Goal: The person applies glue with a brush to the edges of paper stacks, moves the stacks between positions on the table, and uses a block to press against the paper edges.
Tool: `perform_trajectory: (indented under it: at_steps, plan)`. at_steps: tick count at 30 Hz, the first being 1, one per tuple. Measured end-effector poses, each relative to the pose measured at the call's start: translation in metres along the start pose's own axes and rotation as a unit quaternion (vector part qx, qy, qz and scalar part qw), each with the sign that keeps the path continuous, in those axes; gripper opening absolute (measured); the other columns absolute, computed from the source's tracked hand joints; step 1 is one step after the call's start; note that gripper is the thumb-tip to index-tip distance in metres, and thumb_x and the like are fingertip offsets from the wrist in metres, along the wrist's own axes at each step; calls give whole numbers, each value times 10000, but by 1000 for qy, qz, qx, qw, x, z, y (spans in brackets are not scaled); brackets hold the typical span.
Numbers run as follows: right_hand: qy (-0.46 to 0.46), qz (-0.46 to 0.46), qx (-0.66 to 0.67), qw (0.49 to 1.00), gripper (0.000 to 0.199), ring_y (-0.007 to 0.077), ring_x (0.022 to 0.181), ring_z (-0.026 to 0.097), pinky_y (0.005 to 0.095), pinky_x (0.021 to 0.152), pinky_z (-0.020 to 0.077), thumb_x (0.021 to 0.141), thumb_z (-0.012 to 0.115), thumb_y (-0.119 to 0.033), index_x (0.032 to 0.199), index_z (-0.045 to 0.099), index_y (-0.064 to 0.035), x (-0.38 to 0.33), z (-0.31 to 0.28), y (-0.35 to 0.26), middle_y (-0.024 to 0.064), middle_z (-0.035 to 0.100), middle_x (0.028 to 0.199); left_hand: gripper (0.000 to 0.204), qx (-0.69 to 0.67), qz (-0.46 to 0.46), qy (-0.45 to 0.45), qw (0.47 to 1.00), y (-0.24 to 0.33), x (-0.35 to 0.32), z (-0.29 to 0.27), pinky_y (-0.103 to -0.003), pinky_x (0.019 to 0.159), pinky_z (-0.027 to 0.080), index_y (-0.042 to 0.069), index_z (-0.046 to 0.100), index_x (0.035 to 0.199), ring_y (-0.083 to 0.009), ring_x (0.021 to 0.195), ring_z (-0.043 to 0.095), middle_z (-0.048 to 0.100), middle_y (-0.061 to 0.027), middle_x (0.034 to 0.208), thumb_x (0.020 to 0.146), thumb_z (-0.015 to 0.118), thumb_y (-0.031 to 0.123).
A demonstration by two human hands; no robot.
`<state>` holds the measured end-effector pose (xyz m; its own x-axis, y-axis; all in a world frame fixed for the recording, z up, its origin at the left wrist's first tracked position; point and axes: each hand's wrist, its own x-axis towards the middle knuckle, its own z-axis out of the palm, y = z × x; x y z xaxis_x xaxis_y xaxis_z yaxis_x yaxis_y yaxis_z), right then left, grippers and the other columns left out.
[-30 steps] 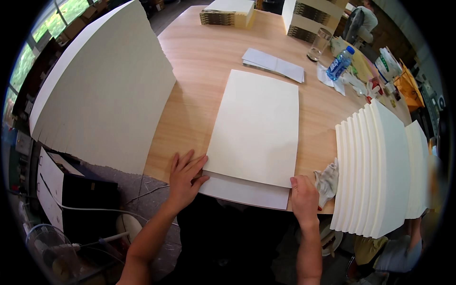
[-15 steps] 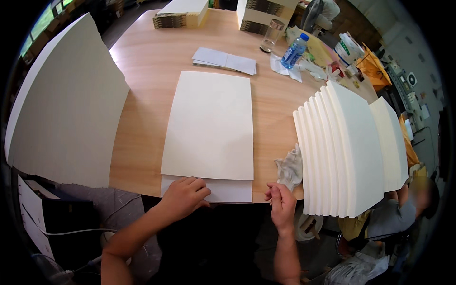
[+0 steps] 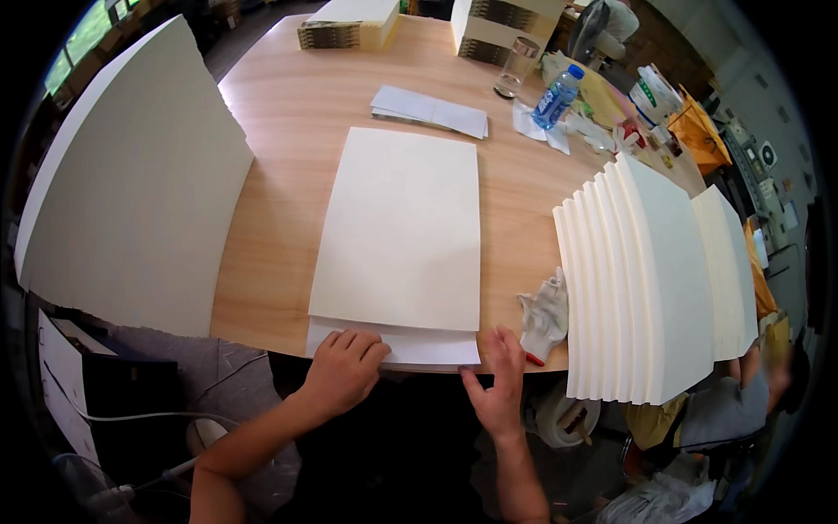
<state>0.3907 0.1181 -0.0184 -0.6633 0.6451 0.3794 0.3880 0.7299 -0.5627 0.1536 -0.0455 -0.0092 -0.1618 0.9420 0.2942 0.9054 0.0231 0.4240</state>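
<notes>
A large cream board lies flat on the table, its near end over a white paper sheet that sticks out toward me. My left hand is closed at the near edge of this sheet, fingers curled over the top; its thumb is partly hidden. Beside the sheet's near right corner is my right hand, its thumb at the corner and its fingers raised and apart. A grey-white glove lies just right of that hand, with a small red thing at its lower end.
A tall pale stack stands at the left. Fanned cream boards or blocks rise at the right. Folded white papers, a blue-capped bottle and a glass jar are farther back. A person sits at the lower right.
My right hand has moved left to the sheet's corner and its fingers have spread. My left hand stays on the sheet's near edge. The whole view has shifted slightly.
</notes>
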Motion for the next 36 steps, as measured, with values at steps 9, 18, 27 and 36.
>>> perform_trajectory:
  at_steps: [9, 18, 27, 36]
  plan:
    - [-27, 23, 36, 999, 825, 409, 1430, 432, 463, 1086, 450, 753, 835, 21, 1518, 590, -165, 13, 17, 8, 238, 362, 1644, 533, 66, -74, 88, 991, -21, -20, -34, -485, 1020, 495, 70, 681, 1282, -346, 1166, 609, 648, -115, 1255, 759, 775, 17]
    - [-28, 70, 195, 978, 219, 311, 1344, 544, 394, 1083, 439, 857, 863, -61, 941, 663, -33, 70, 37, 27, 94, 626, 1188, 261, -107, -60, 1, 992, -97, 38, -43, -419, 962, 501, 98, 699, 896, -311, 1126, 604, 648, -89, 1195, 845, 875, 284]
    - [-1, 85, 27, 996, 289, 317, 868, 552, 433, 788, 438, 842, 857, -166, 805, 598, -43, 84, 44, 9, 92, 607, 840, 351, -100, -182, -35, 978, -88, 62, -29, -408, 787, 512, 77, 644, 785, -275, 907, 626, 633, -68, 994, 809, 905, 309]
    - [-18, 14, -40, 999, 288, 329, 862, 584, 440, 779, 472, 875, 834, -268, 858, 627, -69, 88, 38, 22, 87, 621, 863, 332, 81, -43, -160, 983, -79, 92, -46, -413, 836, 512, 114, 702, 1025, -267, 954, 666, 652, -72, 1063, 834, 869, 328]
